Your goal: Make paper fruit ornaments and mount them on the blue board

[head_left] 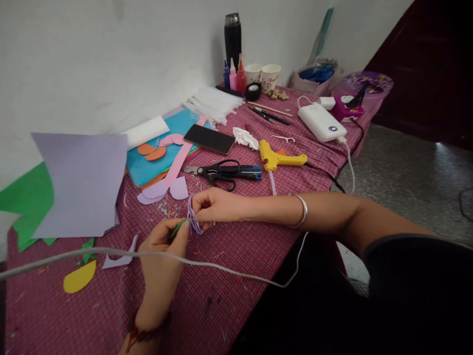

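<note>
Purple piece (195,226) is held at mid-frame. Sheets (81,182) lie at left, presumably kept aside. Lower left of centre, the left hand (163,254) pinches a green strip (179,228) against the piece, likely to steady it; the right hand (218,204), fingers curled in, pinches the piece's edge. Right of centre, the glue gun (271,158) rests, probably for easy reach.
</note>
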Demonstrator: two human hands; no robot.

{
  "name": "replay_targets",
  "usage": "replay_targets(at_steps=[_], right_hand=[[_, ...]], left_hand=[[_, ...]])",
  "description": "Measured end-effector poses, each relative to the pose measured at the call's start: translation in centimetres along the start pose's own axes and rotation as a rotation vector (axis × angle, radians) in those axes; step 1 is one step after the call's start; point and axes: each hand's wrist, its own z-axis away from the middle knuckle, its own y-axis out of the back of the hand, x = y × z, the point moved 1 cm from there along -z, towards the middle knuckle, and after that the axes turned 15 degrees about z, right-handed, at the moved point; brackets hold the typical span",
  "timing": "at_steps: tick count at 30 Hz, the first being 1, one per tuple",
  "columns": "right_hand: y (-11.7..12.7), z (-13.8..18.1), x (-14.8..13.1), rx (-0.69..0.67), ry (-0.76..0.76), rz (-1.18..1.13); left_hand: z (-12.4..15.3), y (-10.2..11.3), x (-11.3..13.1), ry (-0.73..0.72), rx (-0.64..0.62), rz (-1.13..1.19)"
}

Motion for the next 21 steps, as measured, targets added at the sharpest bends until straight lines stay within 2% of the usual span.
replay_targets(at_steps=[4,7,14,21], right_hand=[[-0.1,-0.3,0.4,-0.003,-0.037,-0.035],[-0.3,-0.5,0.5,0.007,-0.056,-0.055],[-0.4,-0.7,0.1,0.025,-0.065,0.009],[-1.0,-0.8,0.5,0.011,-0.009,-0.003]], left_hand=[[-0.4,-0.2,-0.2,0.165,0.046,0.088],[-0.8,-0.1,-0.4,0.235,0.038,0.135],[-1.5,1.4,0.2,0.216,-0.166,0.104],[-1.3,1.9,3.1,0.195,-0.06,0.096]])
